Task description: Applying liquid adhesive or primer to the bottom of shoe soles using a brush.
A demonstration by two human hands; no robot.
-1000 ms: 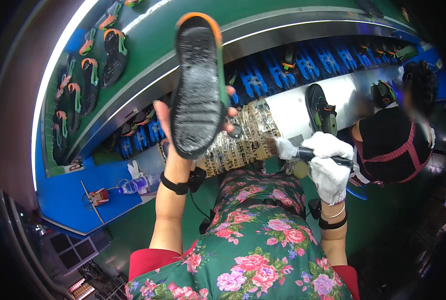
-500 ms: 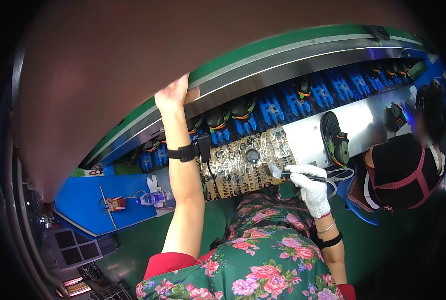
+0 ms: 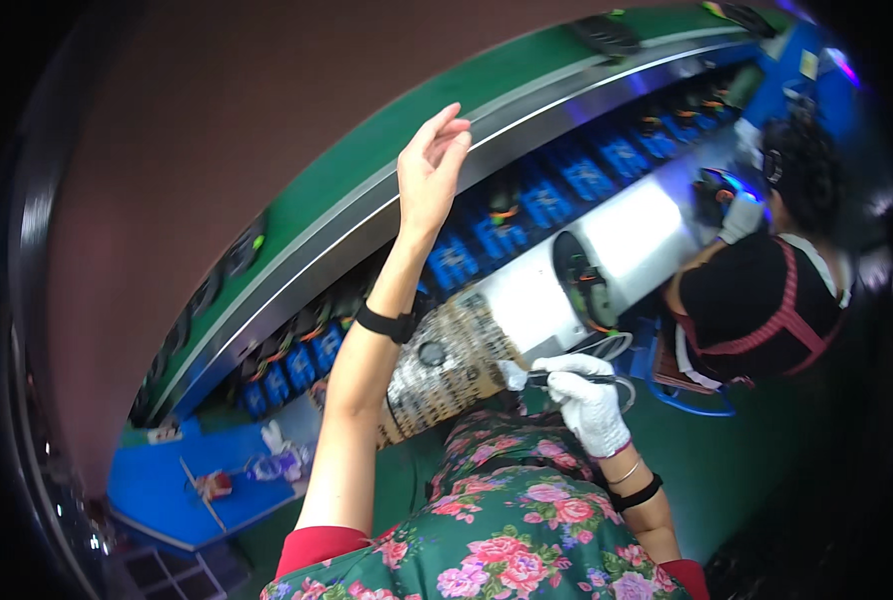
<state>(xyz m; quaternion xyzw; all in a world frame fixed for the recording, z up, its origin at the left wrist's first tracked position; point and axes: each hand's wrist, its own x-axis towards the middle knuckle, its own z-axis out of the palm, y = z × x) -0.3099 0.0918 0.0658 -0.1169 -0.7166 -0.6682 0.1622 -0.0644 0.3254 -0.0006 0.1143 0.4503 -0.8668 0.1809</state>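
My bare left hand [image 3: 435,172] reaches up over the green conveyor belt [image 3: 362,190]. Its fingers are stretched out and hold nothing. In a white glove, my right hand [image 3: 587,402] is closed around a thin black-handled tool [image 3: 572,379] with a pale, clear-looking tip, too blurred to name exactly. A grey cable loops beside that hand. The tip lies by the near edge of the bench section wrapped in printed brown tape [image 3: 457,352], which has a dark round disc [image 3: 433,354] on it. A black-and-green shoe [image 3: 584,282] rests on the bare metal just beyond my right hand.
Blue racks [image 3: 547,205], some holding shoes, line the far side of the bench under the belt's metal edge. More dark shoes [image 3: 607,37] lie on the belt. At right sits a co-worker [image 3: 757,310]. A blue table [image 3: 167,465] with a bottle [image 3: 279,466] stands at left.
My left hand has come off the belt's metal edge and moved up and right, fingers extended. My right hand keeps the tool. The view has turned, showing more of the belt and its shoes.
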